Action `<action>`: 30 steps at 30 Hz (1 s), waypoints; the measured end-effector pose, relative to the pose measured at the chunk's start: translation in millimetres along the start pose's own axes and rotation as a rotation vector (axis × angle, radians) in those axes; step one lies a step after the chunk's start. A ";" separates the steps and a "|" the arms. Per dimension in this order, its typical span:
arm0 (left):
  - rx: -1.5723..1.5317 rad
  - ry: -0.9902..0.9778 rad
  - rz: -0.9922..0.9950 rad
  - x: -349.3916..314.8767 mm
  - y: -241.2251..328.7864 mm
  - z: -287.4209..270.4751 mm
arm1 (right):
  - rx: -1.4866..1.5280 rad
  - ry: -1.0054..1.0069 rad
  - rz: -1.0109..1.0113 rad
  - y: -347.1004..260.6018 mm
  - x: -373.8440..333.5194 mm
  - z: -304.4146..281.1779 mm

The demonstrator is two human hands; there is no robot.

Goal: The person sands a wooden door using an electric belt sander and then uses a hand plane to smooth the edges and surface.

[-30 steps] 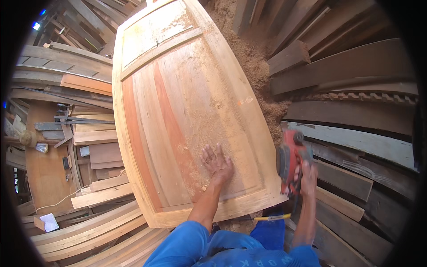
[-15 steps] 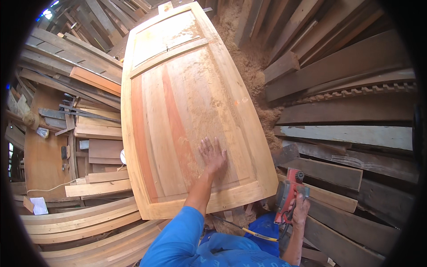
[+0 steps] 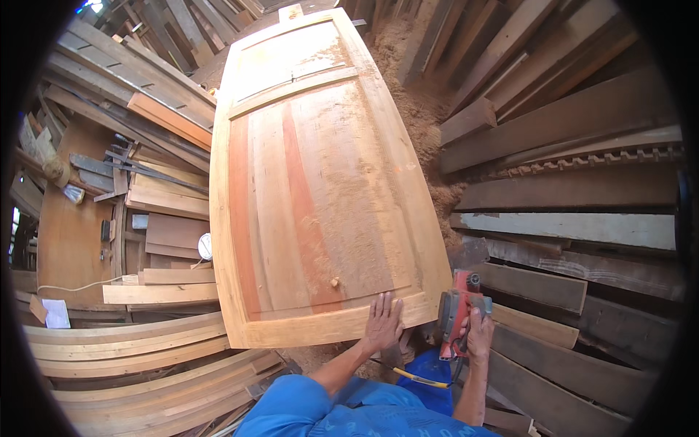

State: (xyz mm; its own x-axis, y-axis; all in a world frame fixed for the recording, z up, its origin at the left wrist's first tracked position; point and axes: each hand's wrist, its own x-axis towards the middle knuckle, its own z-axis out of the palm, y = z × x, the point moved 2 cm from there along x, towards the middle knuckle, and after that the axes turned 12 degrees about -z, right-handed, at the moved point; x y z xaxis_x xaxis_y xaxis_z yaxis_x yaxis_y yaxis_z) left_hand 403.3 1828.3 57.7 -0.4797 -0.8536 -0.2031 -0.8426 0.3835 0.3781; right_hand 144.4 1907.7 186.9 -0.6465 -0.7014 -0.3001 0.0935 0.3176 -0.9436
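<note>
A pale wooden door point(image 3: 309, 218) with reddish strips in its panel lies in front of me, dusted with sawdust and shavings. My left hand point(image 3: 384, 322) rests on the door's near rail, fingers stretched out flat, holding nothing. At the door's near right corner, my right hand point(image 3: 478, 335) grips a red electric planer point(image 3: 455, 309) by its handle. The planer is tilted upright beside the door edge; whether it touches the wood I cannot tell. A small shaving clump point(image 3: 335, 282) sits on the lower panel.
Stacked dark planks point(image 3: 568, 182) crowd the right side. Light boards point(image 3: 131, 357) lie in piles at the left, near a round white object point(image 3: 205, 246). Sawdust point(image 3: 437, 167) covers the ground along the door's right edge. A yellow rod-like piece point(image 3: 421, 377) lies near my body.
My left hand has slid from the panel back toward me onto the near rail. The planer in my right hand has shifted left, closer to the door's corner.
</note>
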 end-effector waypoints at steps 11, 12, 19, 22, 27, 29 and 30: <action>0.121 -0.002 -0.137 -37.3 -68.5 -10.9 | -0.306 -0.162 0.009 -12.4 -1.8 27.7; 0.129 0.002 -0.129 -36.7 -68.2 -10.8 | -0.308 -0.163 0.005 -15.3 -0.9 29.5; 0.149 -0.051 -0.153 -37.9 -67.4 -10.2 | -0.275 -0.153 0.023 -24.4 12.7 33.6; 0.105 -0.118 -0.146 -35.0 -70.3 -15.2 | -0.263 -0.175 0.025 -25.5 16.0 34.0; 0.147 -0.039 -0.196 -59.4 -107.5 -30.1 | -0.229 -0.117 0.093 -26.6 13.9 40.4; 0.171 -0.054 -0.427 -81.9 -140.2 -43.1 | -0.239 -0.108 0.087 -17.1 18.8 35.8; 0.144 -0.051 -0.537 -97.0 -162.2 -50.8 | -0.243 -0.104 0.086 -13.6 19.4 35.6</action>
State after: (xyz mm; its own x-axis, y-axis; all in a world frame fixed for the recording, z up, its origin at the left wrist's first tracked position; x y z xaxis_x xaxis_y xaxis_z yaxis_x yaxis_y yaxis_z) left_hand 598.9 1831.0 62.0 0.0179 -0.9258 -0.3777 -0.9951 -0.0531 0.0829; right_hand 157.5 1867.0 188.9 -0.5620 -0.7229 -0.4020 -0.0476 0.5134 -0.8568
